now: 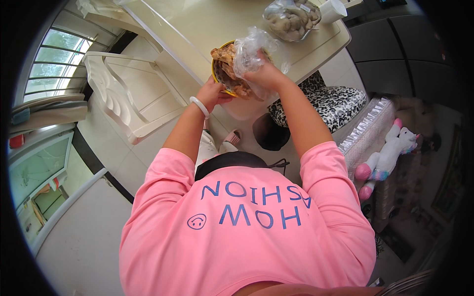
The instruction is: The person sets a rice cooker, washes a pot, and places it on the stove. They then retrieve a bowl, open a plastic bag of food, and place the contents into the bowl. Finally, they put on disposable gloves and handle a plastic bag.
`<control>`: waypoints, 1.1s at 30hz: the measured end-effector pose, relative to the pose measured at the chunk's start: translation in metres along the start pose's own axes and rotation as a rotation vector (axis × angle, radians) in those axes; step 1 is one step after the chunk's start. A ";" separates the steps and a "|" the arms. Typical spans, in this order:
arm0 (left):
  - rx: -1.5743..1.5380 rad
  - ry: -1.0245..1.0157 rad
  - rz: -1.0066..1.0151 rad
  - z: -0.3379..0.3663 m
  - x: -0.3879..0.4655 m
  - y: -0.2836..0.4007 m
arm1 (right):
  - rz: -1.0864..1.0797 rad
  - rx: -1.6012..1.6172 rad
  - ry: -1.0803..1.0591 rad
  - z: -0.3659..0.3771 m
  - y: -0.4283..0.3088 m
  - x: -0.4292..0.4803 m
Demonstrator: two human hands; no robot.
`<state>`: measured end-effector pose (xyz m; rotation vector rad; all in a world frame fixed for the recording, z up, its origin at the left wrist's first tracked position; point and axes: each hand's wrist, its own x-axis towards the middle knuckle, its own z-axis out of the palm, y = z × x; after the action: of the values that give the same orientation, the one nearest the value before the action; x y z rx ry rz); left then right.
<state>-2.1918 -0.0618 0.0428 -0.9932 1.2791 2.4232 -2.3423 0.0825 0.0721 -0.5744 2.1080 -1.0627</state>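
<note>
A yellow-rimmed bowl [213, 69] is held at the near edge of the table, with pieces of brownish food [226, 55], perhaps cooked meat, in it. My left hand [214, 94], with a white bangle at the wrist, grips the bowl's near left rim. A crumpled clear plastic bag [249, 48] lies over the right part of the bowl. My right hand [264, 74] is closed on this bag; its fingertips are partly hidden by the plastic. Whether it also holds food inside the bag cannot be told.
On the cream table [185, 22] a clear bag of greyish lumps [292, 22] lies beside a white cup [333, 11]. A cream chair [137, 92] stands at the left. To the right are a leopard-print seat [333, 103] and a sofa [370, 125] bearing a plush unicorn [389, 155].
</note>
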 end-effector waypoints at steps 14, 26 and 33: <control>-0.005 -0.036 0.003 0.000 -0.002 0.001 | 0.106 0.396 -0.015 -0.006 -0.018 -0.002; -0.034 -0.095 -0.019 -0.003 -0.011 0.002 | 0.130 0.819 0.252 -0.039 0.018 0.005; -0.066 0.078 -0.021 -0.019 -0.029 -0.004 | -0.035 1.294 0.163 -0.067 0.008 -0.016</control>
<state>-2.1593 -0.0714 0.0522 -1.1231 1.2137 2.4480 -2.3828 0.1320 0.0998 0.1345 1.0974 -2.1790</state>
